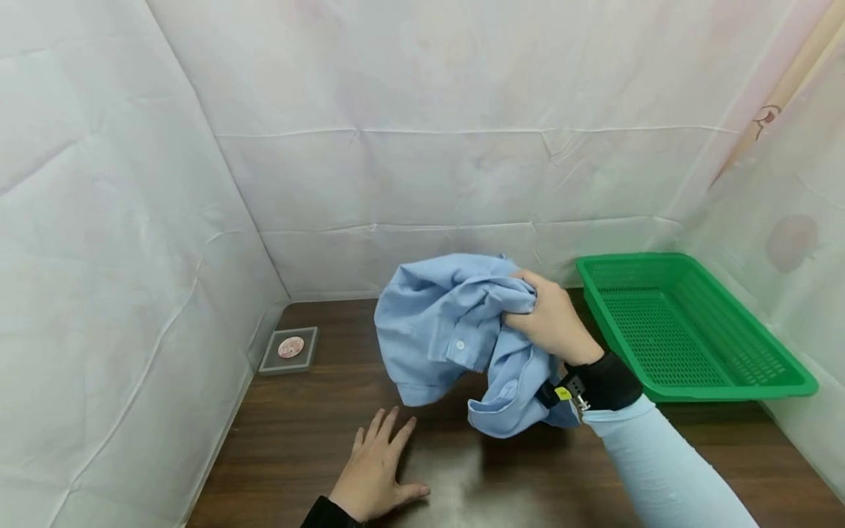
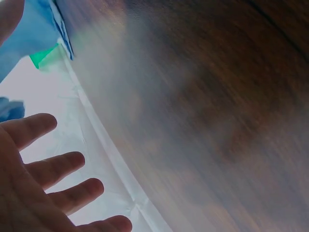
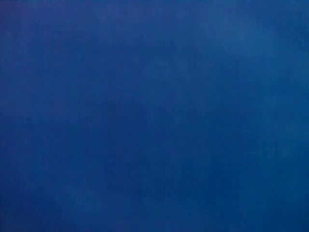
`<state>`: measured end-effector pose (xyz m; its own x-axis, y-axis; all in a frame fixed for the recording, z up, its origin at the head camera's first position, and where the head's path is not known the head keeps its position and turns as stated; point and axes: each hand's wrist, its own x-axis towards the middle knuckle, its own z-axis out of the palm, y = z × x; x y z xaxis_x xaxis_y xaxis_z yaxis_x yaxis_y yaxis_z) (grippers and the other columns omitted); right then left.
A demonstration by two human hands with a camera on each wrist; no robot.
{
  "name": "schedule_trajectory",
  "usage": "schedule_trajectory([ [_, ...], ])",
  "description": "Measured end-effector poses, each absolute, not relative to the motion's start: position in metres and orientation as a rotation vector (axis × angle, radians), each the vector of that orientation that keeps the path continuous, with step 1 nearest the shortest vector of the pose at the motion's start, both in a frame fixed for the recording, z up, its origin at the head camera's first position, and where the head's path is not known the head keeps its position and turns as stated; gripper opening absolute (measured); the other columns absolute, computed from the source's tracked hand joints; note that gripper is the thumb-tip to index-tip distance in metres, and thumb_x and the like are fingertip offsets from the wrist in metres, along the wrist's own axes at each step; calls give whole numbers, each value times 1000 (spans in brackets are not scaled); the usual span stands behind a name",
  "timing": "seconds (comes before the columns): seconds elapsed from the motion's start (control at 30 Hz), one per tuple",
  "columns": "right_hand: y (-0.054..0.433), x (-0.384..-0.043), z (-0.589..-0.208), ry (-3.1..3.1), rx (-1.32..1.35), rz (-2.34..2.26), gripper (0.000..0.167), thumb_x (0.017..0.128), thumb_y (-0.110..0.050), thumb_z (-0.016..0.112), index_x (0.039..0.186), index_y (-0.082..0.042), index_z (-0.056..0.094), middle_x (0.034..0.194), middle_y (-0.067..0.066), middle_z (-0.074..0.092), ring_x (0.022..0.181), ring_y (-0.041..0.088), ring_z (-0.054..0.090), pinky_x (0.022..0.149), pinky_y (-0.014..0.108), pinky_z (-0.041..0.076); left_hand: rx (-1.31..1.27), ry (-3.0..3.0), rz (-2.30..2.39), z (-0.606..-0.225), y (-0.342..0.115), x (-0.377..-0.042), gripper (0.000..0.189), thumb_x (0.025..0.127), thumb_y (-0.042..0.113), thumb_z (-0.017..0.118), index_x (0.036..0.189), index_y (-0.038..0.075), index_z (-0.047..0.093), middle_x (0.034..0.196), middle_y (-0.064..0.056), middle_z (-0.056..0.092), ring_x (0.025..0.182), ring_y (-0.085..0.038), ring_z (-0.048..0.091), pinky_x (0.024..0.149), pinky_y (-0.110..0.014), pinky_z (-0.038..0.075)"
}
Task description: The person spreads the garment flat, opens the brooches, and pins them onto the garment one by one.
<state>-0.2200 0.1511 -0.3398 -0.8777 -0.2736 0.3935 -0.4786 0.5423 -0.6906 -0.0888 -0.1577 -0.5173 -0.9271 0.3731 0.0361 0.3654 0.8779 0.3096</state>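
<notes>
In the head view a crumpled light blue shirt (image 1: 429, 323) with a small white button hangs over the dark wooden table (image 1: 264, 455). My right hand (image 1: 554, 315) grips it at its upper right, fingers bunched into the cloth. Below and left of the shirt is my left hand (image 1: 378, 469), fingers spread and holding nothing. The left wrist view shows the left hand's fingers (image 2: 63, 169) straight and apart, with part of the shirt (image 2: 29, 38) at the upper left. Blue cloth (image 3: 154, 116) fills the whole right wrist view, so the right fingertips are hidden there.
A green plastic basket (image 1: 726, 396) with perforated sides stands at the right of the table. At the back left lies a small grey square tray (image 1: 268, 363) bearing a pinkish round piece (image 1: 290, 347). White sheeting (image 1: 429, 176) walls the table at the back and both sides.
</notes>
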Motion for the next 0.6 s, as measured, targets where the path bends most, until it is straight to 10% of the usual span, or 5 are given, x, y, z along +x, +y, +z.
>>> schedule_trajectory([
  [0.6,162,-244,-434,-2740,641,1552,50,74,6,73,121,-3,59,116,14,62,100,25,56,86,40,44,511,2979,483,-521,-160,-92,101,69,76,64,149,21,38,151,-19,31,136,-47,27,91,-76,27],
])
